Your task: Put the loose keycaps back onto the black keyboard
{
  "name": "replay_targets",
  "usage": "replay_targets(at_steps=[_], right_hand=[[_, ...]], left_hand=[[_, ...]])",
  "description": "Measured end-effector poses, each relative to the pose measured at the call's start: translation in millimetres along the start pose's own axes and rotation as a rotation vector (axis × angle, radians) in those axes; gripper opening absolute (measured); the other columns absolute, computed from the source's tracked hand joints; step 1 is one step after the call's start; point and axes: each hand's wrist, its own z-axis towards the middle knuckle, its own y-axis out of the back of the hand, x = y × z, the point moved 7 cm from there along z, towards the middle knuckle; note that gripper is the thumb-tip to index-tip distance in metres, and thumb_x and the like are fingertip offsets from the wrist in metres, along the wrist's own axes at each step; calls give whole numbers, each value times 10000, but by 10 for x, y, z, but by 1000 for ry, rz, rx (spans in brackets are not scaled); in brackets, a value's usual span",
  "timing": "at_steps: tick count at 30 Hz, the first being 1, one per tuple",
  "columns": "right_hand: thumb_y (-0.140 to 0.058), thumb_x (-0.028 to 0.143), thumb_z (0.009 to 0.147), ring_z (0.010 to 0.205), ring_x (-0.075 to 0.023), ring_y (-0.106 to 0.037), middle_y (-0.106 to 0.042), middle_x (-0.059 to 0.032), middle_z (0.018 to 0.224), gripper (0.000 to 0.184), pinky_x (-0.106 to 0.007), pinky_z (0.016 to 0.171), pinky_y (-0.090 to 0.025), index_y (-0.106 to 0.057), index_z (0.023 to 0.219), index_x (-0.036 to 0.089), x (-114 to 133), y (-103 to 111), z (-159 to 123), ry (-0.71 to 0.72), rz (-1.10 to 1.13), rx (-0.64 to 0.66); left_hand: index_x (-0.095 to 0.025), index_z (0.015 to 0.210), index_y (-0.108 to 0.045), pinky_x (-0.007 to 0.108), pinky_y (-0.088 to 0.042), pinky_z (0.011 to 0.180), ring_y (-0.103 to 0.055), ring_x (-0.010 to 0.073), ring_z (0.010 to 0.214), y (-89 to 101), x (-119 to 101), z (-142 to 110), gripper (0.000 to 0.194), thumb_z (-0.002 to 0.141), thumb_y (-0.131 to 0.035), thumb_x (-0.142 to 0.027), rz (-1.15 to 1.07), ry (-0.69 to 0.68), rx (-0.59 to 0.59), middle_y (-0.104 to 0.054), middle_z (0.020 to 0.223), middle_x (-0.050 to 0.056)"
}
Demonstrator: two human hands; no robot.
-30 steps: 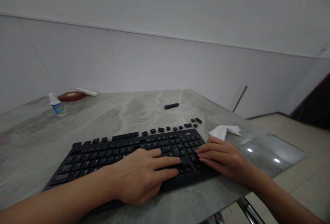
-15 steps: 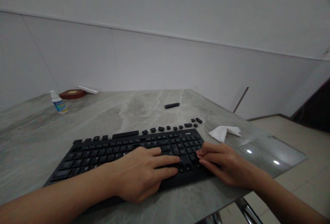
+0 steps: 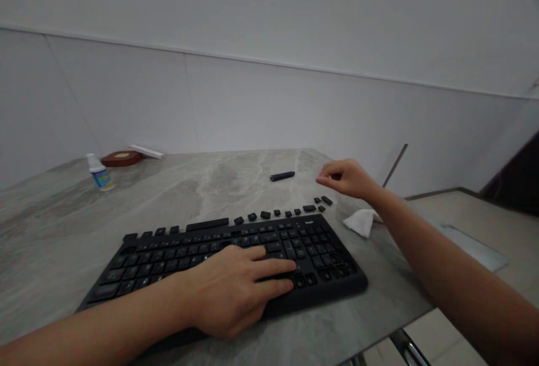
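Note:
A black keyboard [image 3: 328, 284] lies on the marbled table, with several key sockets bare at its lower right. My left hand [image 3: 236, 290] rests over its middle and right part, fingers stretched out and touching the keys. Raised beyond the keyboard's far right corner is my right hand [image 3: 347, 178], its thumb and fingers drawn together. Whether a small keycap sits between them is too small to tell. Nearest to it are loose keycaps [image 3: 326, 200] on the table. More loose keycaps [image 3: 265, 215] form a row along the keyboard's back edge, with a long spacebar [image 3: 207, 224] among them.
A dark, narrow tool [image 3: 282, 175] lies behind the keycaps. White tissue [image 3: 361, 223] is partly hidden under my right forearm. At the far left stand a spray bottle [image 3: 100, 174], a reddish-brown case [image 3: 122, 158] and a white strip [image 3: 146, 151]. The table's edge [image 3: 398, 326] runs along the right.
My right hand has left the keyboard's right end and moved up and away, above the loose keycaps. Bare sockets it covered now show. My left hand stays put.

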Motion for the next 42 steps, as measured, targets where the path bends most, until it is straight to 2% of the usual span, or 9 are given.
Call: replay_targets(at_steps=[3, 6, 14, 26, 30, 35, 38, 39, 42], right_hand=[[-638, 352, 857, 589, -137, -557, -743, -71, 801, 224, -282, 597, -425, -737, 755, 178, -404, -117, 48, -69, -55, -13], [-643, 293, 828, 651, -150, -619, -772, -60, 881, 162, -283, 637, -464, -757, 767, 195, -561, -272, -63, -83, -64, 74], [-670, 267, 836, 930, -209, -712, -784, -39, 988, 119, -324, 876, -518, -780, 832, 220, -610, -435, -140, -99, -100, 234], [-690, 246, 830, 945, -232, -708, -787, -45, 973, 112, -350, 902, -512, -792, 876, 243, -593, -565, -140, -174, -195, 293], [-706, 268, 820, 892, -232, -709, -785, -59, 899, 86, -348, 869, -523, -782, 819, 227, -475, -512, -92, -160, -190, 240], [-659, 259, 868, 892, -215, -693, -774, -63, 912, 109, -360, 887, -517, -754, 844, 210, -79, -165, -150, -97, -171, 117], [-632, 282, 917, 910, -173, -683, -763, -42, 948, 121, -326, 885, -519, -729, 883, 217, 357, -3, -406, 18, -103, 80], [-637, 280, 926, 890, -165, -681, -757, -48, 942, 117, -322, 856, -526, -716, 878, 208, 544, 30, -527, 120, -15, 49], [-634, 180, 933, 838, -141, -659, -742, -38, 943, 64, -301, 777, -524, -688, 911, 206, 879, -18, -911, 270, 100, 27]], left_hand=[[-181, 1341, -554, 401, -572, 716, -659, 259, 926, 4, 2, 8, 447, 897, -510, -208, -9, -4, 2, -530, 1497, 66], [-163, 1330, -563, 421, -581, 734, -657, 274, 952, 22, -6, 11, 433, 904, -488, -192, -2, -16, -12, -540, 1490, 59], [-174, 1342, -557, 406, -579, 713, -660, 268, 939, 30, -1, 3, 449, 897, -505, -203, -7, 0, 5, -531, 1498, 64], [-179, 1351, -555, 407, -580, 716, -662, 270, 952, 18, 6, 3, 454, 899, -510, -191, -12, 5, -2, -537, 1492, 71], [-184, 1346, -561, 408, -578, 713, -667, 274, 948, 24, 4, 7, 452, 897, -515, -198, -9, 10, 6, -549, 1479, 75], [-181, 1343, -566, 408, -577, 717, -670, 271, 945, 43, -9, 4, 451, 895, -514, -183, -23, 2, -12, -558, 1470, 73], [-183, 1336, -569, 388, -570, 700, -665, 253, 905, 35, -2, 12, 441, 900, -510, -177, -23, 6, -6, -556, 1473, 66], [-183, 1335, -570, 388, -570, 700, -663, 253, 899, 33, -1, 14, 437, 902, -506, -180, -21, 6, -7, -554, 1476, 65], [-176, 1327, -573, 400, -573, 723, -659, 262, 919, 44, -7, 14, 431, 903, -497, -183, -22, -8, -37, -564, 1462, 74]])
